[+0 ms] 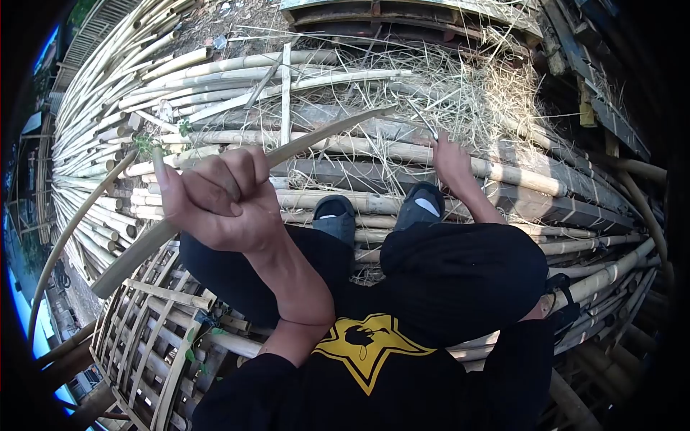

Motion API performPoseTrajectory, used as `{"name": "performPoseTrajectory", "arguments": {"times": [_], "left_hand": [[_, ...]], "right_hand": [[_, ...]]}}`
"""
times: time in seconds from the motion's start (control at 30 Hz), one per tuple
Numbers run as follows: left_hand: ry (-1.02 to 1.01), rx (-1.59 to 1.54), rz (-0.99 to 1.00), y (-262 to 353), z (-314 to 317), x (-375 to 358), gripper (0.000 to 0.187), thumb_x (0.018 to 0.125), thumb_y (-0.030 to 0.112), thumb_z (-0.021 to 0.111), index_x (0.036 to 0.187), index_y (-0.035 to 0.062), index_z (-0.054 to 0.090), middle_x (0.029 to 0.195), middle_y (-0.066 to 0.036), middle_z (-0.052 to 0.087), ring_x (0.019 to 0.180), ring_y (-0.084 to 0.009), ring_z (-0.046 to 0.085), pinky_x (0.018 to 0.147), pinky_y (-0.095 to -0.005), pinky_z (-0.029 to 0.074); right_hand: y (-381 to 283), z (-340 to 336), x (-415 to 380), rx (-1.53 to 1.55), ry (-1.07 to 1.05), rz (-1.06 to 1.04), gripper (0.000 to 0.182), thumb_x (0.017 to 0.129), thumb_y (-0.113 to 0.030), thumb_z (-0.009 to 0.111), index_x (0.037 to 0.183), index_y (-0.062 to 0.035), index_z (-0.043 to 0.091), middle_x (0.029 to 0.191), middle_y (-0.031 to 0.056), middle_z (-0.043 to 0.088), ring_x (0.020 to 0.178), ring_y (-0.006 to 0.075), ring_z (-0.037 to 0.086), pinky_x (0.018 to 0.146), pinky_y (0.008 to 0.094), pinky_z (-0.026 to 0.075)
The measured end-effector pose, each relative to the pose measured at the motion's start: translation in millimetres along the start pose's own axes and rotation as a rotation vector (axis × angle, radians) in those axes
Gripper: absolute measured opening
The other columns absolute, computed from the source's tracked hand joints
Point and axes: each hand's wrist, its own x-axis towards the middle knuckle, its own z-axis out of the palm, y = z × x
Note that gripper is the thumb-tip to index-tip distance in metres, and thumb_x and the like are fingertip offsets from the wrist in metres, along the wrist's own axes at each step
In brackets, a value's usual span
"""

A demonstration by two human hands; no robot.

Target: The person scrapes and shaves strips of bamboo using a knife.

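Observation:
A long flat bamboo strip (323, 133) slants across the view, and my left hand (226, 194) is closed round it in a fist with the thumb raised. The strip's wide lower end sticks out below the fist; its far tip narrows near the middle top. On the right, my right hand (451, 165) is closed on the handle of a thin blade (424, 121), which points up and left toward the strip's tip. Blade and strip look apart. The handle is mostly hidden by the fingers.
Bamboo poles (359, 144) lie in rows under and around my sandalled feet (334, 219). Pale shavings (460, 93) cover the ground ahead. A wooden pallet (417, 14) stands at the top. At lower left is a woven bamboo lattice (154, 337), and a bent pole (72, 223) curves at left.

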Motion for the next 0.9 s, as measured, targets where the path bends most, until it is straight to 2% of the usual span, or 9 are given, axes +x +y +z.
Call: {"name": "performPoseTrajectory", "arguments": {"times": [0.07, 0.2, 0.37, 0.47, 0.6, 0.67, 0.8, 0.83, 0.9], "left_hand": [[-0.043, -0.076, 0.047, 20, -13, 10, 0.052, 0.099, 0.028, 0.03, 0.05, 0.0146, 0.023, 0.041, 0.004, 0.018, 0.037, -0.008, 0.007, 0.037, -0.0226, 0.014], [0.207, 0.068, -0.089, -11, -10, 7, 0.054, 0.099, 0.029, 0.035, 0.05, 0.0142, 0.023, 0.043, 0.003, 0.017, 0.037, -0.0087, 0.009, 0.038, -0.0242, 0.016], [0.183, 0.12, -0.111, -37, -6, -4, 0.051, 0.099, 0.036, 0.037, 0.055, 0.0122, 0.03, 0.047, 0.002, 0.023, 0.042, -0.0097, 0.018, 0.043, -0.027, 0.023], [0.163, 0.067, -0.054, -54, 4, -8, 0.049, 0.099, 0.044, 0.033, 0.07, 0.0062, 0.044, 0.061, -0.001, 0.035, 0.056, -0.0115, 0.032, 0.056, -0.0277, 0.031], [0.158, 0.038, -0.314, -81, 2, -25, 0.073, 0.092, 0.07, 0.027, 0.091, 0.0004, 0.048, 0.075, -0.005, 0.038, 0.072, -0.0189, 0.041, 0.078, -0.0345, 0.037], [0.159, 0.108, -0.281, -97, 11, -35, 0.067, 0.093, 0.067, 0.029, 0.088, 0.0029, 0.046, 0.075, -0.004, 0.038, 0.074, -0.0187, 0.043, 0.08, -0.035, 0.037], [0.107, 0.176, -0.221, -105, 17, -42, 0.059, 0.093, 0.062, 0.034, 0.084, 0.0046, 0.044, 0.076, -0.004, 0.039, 0.074, -0.0178, 0.045, 0.083, -0.0368, 0.041], [0.067, 0.197, -0.172, -106, 17, -42, 0.051, 0.096, 0.053, 0.036, 0.081, 0.0046, 0.044, 0.076, -0.003, 0.04, 0.074, -0.0152, 0.047, 0.081, -0.0348, 0.044], [0.009, 0.205, -0.049, -112, 13, -41, 0.041, 0.099, 0.038, 0.046, 0.078, 0.0031, 0.046, 0.076, -0.002, 0.045, 0.071, -0.012, 0.05, 0.079, -0.0347, 0.049]], "right_hand": [[50, 25, 1, -0.112, -0.021, 0.084, 0.029, 0.095, -0.025, 0.048, 0.096, 0.0043, 0.051, 0.074, 0.0277, 0.061, 0.076, 0.0465, 0.062, 0.065, 0.051, 0.051], [34, 0, -16, 0.058, 0.018, 0.145, 0.029, 0.096, -0.023, 0.046, 0.097, 0.0046, 0.051, 0.075, 0.0273, 0.06, 0.076, 0.0468, 0.061, 0.068, 0.0516, 0.049], [-23, -55, -19, 0.462, 0.192, 0.2, 0.031, 0.098, -0.027, 0.044, 0.09, 0.0021, 0.052, 0.074, 0.0246, 0.058, 0.069, 0.0452, 0.056, 0.062, 0.0508, 0.039], [-13, -47, -15, 0.536, 0.147, 0.259, 0.037, 0.098, -0.032, 0.043, 0.088, 0.0024, 0.053, 0.078, 0.0239, 0.059, 0.073, 0.0446, 0.056, 0.065, 0.0492, 0.04], [17, -17, -20, 0.502, 0.039, 0.375, 0.042, 0.097, -0.037, 0.042, 0.094, 0.0018, 0.056, 0.084, 0.0259, 0.061, 0.085, 0.0459, 0.057, 0.074, 0.0495, 0.042], [36, 9, -32, 0.401, 0.184, 0.327, 0.042, 0.096, -0.039, 0.047, 0.089, 0.0016, 0.056, 0.066, 0.0151, 0.058, 0.061, 0.0271, 0.059, 0.06, 0.0384, 0.043], [67, 36, -55, 0.43, 0.157, 0.401, 0.04, 0.096, -0.038, 0.048, 0.084, -0.0005, 0.055, 0.061, 0.0112, 0.056, 0.054, 0.0223, 0.057, 0.053, 0.0363, 0.043], [71, 38, -60, 0.488, 0.063, 0.509, 0.041, 0.096, -0.036, 0.047, 0.092, 0.0034, 0.057, 0.079, 0.0224, 0.063, 0.076, 0.0394, 0.061, 0.069, 0.0453, 0.045], [69, 34, -70, 0.637, 0.059, 0.598, 0.039, 0.096, -0.036, 0.049, 0.09, 0.0019, 0.057, 0.071, 0.0163, 0.061, 0.066, 0.0302, 0.06, 0.061, 0.0402, 0.044]]}}
